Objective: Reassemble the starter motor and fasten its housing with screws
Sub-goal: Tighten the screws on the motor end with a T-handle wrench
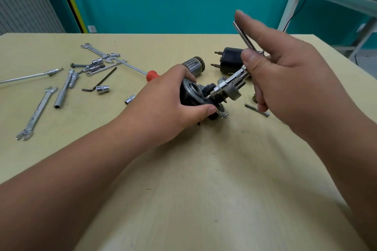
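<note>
The right hand's [285, 71] fingers [252, 63] pinched a T-handle driver [234, 79]. The thumb pressed on its shank, the forefinger stood straight beside the crossbar, and the rest curled below. The driver's tip met the flanged end of the housing [190, 96]. The housing lay tilted on the worktop [204, 169] in the left hand [169, 96], whose fingers [187, 75] wrapped over its top while the thumb clamped the near rim. Whether a screw sat under the tip could not be told.

The step looked like running a fastener into the housing. Done well, the shank would line up with the hole rather than lean across it. The left hand would brace the housing against the worktop so it could not roll. The first turns would be light, to catch the thread before any tightening.

Just below the right fingers lay a loose bolt [257, 110]. Just beyond the left fingers sat the armature [193, 63], and behind the driver the solenoid [231, 61]. Well to the left of the left hand lay a screwdriver [152, 75], a hex key [100, 83], sockets [102, 89] and wrenches [36, 114].
</note>
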Tool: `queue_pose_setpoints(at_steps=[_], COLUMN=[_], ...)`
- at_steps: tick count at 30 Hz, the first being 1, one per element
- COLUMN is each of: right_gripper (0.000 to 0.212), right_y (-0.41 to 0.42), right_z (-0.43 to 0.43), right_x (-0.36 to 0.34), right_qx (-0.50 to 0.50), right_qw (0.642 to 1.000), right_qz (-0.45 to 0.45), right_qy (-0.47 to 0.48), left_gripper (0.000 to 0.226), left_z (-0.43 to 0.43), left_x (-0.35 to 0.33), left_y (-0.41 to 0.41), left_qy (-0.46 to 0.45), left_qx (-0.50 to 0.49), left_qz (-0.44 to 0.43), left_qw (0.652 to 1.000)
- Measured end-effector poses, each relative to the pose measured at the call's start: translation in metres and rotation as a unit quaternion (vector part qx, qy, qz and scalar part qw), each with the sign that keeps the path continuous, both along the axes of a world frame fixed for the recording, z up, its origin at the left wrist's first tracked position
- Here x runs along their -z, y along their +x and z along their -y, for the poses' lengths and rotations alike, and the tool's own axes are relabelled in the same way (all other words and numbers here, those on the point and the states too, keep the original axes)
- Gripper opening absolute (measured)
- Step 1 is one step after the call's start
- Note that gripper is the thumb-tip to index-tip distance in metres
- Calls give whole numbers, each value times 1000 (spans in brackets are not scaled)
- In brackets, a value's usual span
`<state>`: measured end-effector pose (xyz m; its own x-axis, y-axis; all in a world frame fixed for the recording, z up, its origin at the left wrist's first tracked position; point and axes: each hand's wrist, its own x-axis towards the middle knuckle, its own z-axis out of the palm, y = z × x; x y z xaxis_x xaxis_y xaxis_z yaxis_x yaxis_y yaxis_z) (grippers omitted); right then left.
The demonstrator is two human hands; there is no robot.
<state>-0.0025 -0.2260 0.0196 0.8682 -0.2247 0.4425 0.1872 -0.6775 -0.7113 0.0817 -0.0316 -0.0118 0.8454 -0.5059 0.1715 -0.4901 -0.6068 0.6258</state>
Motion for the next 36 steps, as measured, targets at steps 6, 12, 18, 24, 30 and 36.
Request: queue_pose_setpoints(at_steps=[6,12,18,24,30,36], right_gripper=[44,45,50,48,46,72], right_y=[-4,-9,-5,-7,-6,-8], right_z=[2,10,10,26,30,39], right_x=[-5,-17,-10,-14,-14,-19], right_qx=[-8,-84,-65,-66,-142,-272], right_qw=[997,978,979,964,944,907], right_qz=[-39,-101,-96,-163,-174,-197], right_qy=[71,160,167,200,242,255], left_gripper=[62,60,55,52,51,53], left_z=[1,-2,1,3,1,-1], left_x=[0,1,5,8,10,8], left_y=[-3,-1,-9,-11,-4,0], left_qy=[4,-16,-36,-28,-42,-48], left_qx=[4,21,25,14,14,37], left_qz=[10,21,43,60,46,50], left_qw=[1000,999,998,998,998,997])
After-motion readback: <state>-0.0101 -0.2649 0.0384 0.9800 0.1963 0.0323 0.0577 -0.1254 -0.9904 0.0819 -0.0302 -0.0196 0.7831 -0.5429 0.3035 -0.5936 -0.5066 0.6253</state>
